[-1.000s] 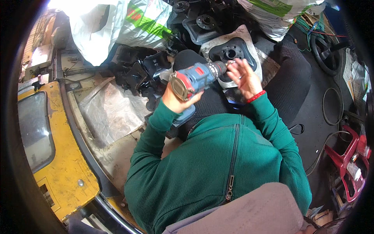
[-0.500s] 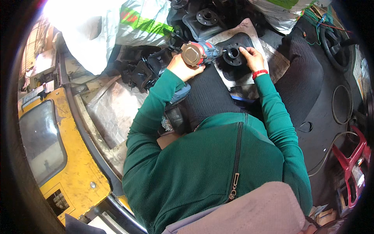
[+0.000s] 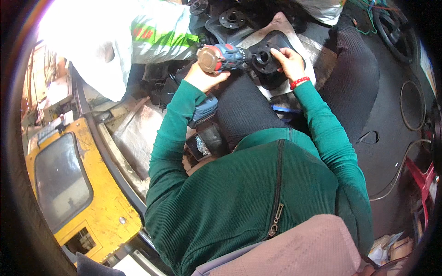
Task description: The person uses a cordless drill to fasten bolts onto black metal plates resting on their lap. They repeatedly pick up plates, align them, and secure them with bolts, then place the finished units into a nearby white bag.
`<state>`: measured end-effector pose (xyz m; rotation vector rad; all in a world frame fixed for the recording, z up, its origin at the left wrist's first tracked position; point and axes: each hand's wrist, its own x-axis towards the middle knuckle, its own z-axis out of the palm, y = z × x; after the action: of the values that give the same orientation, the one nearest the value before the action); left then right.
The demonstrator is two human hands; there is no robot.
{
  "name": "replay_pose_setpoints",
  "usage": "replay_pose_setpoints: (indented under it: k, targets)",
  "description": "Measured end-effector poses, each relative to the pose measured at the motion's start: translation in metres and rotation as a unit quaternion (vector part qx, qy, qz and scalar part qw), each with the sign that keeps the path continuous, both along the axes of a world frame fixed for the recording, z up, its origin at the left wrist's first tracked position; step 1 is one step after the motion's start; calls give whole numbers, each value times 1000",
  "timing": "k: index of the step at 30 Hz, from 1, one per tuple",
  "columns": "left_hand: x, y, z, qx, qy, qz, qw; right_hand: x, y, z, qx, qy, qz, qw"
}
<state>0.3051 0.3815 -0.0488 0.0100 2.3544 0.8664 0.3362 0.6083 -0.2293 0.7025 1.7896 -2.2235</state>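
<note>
My left hand is closed around the handle of a blue and red cordless drill. The drill lies level, its chuck pointing right and close against a round black flanged part with a raised centre and holes in its rim. On the flange's right edge my right hand, with a red bead bracelet at the wrist, grips with thumb and fingers. Beneath the flange is a dark plate over a pale, irregular sheet. The drill's tip is hard to make out against the dark part.
More black flanged parts are piled beyond the drill. A small dark box of bright metal pieces sits by my left leg. White sacks stand at the far left, near a yellow machine panel. A black wheel lies far right.
The flange appears tilted and raised slightly, with my right hand's grip shifted on its edge. The view has also shifted, and the box of metal pieces shows more fully.
</note>
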Motion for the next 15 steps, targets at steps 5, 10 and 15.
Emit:
replay_pose_setpoints:
  k: [5, 10, 15]
  targets:
    - [-6, -3, 1, -36, -38, 25, 998, 2, -5, 10, -8, 7, -12, 1000]
    - [-6, -3, 3, 9, -32, 22, 999, 4, -5, 15, -22, -10, -11, 1000]
    - [-8, -2, -4, 4, -14, 5, 1000, 5, -6, 14, -24, -15, -19, 999]
